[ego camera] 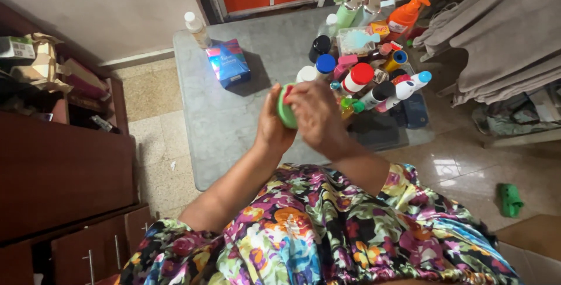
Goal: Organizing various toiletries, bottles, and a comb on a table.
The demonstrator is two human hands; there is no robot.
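Note:
A small round green container (286, 111) is held between both hands above the grey stone tabletop (234, 121). My left hand (272, 122) grips its left side and underside. My right hand (316, 114) covers it from the right, fingers curled over its top, hiding most of it. A bit of red shows at the container's upper edge. Just behind the hands stands a cluster of bottles and tubes (368, 57).
A blue box (228, 62) and a white-capped bottle (197, 29) stand at the table's far left. An orange pump bottle (406, 15) stands at the back right. Dark wooden cabinets (64, 168) line the left. Grey cloth (497, 34) hangs right; a green sandal (510, 199) lies on the floor.

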